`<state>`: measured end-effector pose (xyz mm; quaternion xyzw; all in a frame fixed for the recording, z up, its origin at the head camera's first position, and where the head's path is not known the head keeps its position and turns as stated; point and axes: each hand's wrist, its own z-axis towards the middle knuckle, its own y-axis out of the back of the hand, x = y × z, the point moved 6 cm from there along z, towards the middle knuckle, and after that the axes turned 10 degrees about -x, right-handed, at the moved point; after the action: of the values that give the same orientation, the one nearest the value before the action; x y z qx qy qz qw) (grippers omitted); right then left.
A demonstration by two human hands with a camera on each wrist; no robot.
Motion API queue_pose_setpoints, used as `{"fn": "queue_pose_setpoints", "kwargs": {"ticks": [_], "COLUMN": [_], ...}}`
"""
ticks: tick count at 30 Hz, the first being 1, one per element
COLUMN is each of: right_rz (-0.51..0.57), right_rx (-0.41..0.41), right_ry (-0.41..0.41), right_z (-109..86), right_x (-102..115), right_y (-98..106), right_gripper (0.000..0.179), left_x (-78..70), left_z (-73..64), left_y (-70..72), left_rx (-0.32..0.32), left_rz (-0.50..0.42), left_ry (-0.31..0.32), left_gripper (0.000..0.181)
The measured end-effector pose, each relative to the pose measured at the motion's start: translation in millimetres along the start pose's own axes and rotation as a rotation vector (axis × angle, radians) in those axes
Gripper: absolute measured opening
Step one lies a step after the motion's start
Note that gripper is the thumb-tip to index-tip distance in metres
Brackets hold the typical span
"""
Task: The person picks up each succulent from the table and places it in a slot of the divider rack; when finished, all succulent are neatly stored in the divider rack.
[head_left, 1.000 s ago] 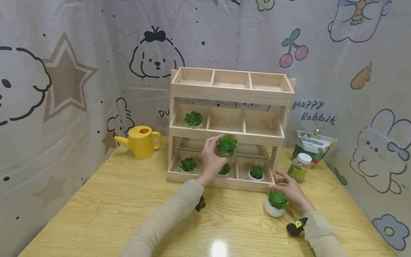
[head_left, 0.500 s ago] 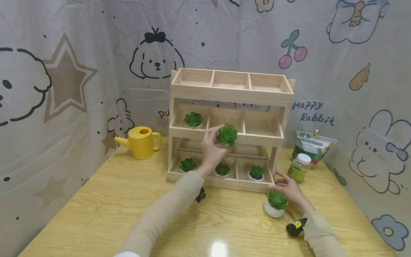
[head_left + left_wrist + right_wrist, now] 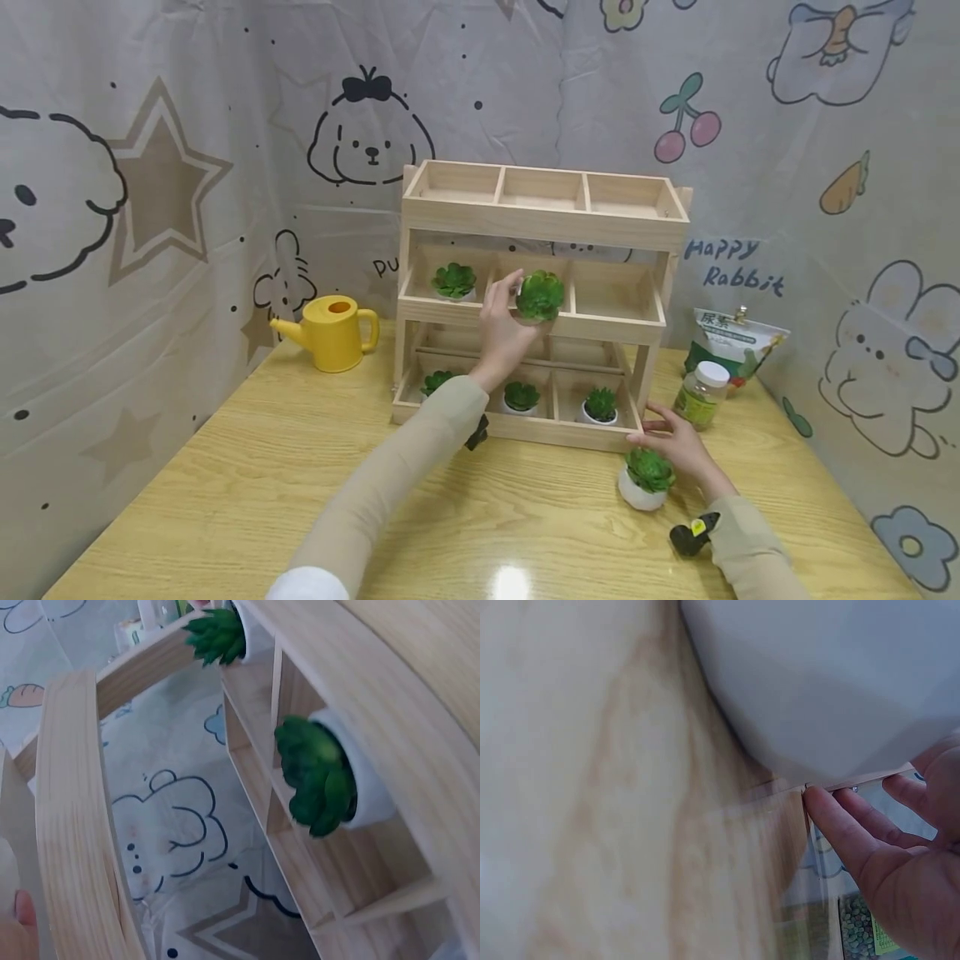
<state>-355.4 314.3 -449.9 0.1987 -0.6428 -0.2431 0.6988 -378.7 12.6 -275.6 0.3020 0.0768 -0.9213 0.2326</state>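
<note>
My left hand grips a potted succulent in front of the middle compartment of the middle tier of a wooden plant shelf. Only part of that hand shows at the left edge of the left wrist view. With fingertips touching the shelf's lower right corner, my right hand rests behind another potted succulent on the table. Its fingers look mostly straight in the right wrist view. A potted succulent sits in the middle tier's left compartment. The bottom tier holds three, including one in its middle.
The top tier has three bare compartments. A yellow watering can stands left of the shelf. To its right are a white-lidded jar and a clipped bag. Printed cloth hangs behind the table.
My left hand has lifted the potted succulent from in front of the lower gap up to the middle tier's middle compartment. The right hand has stayed at the shelf corner.
</note>
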Motion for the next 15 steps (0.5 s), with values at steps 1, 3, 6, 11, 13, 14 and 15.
{"fn": "queue_pose_setpoints", "kwargs": {"ticks": [1,3,6,11,13,14,15], "right_rz": [-0.001,-0.003,0.0,0.008,0.009,0.011,0.013], "right_rx": [0.0,0.003,0.007,0.002,0.001,0.003,0.003], "right_ry": [0.001,0.002,0.006,0.006,0.008,0.009,0.01], "right_z": [-0.1,-0.5,-1.0,-0.8,-0.4,0.0,0.4], "right_x": [0.2,0.7,1.4,0.6,-0.2,-0.6,-0.8], "right_y": [-0.1,-0.2,0.0,1.1,0.7,0.2,-0.4], "right_gripper": [0.082,0.082,0.082,0.082,0.082,0.082,0.082], "left_x": [0.1,1.0,2.9,7.0,8.1,8.8,9.6], "left_z": [2.2,6.6,11.4,13.6,14.1,14.4,14.7], "left_y": [-0.2,-1.3,-1.9,-4.6,-5.3,-5.5,-5.8], "left_rx": [0.0,0.002,0.006,0.027,0.032,0.033,0.036], "left_rz": [0.008,0.021,0.035,0.073,0.089,0.093,0.098], "left_ry": [-0.009,-0.018,-0.02,-0.018,-0.02,-0.019,-0.013], "left_gripper": [0.069,0.066,0.062,0.06,0.061,0.061,0.061]}}
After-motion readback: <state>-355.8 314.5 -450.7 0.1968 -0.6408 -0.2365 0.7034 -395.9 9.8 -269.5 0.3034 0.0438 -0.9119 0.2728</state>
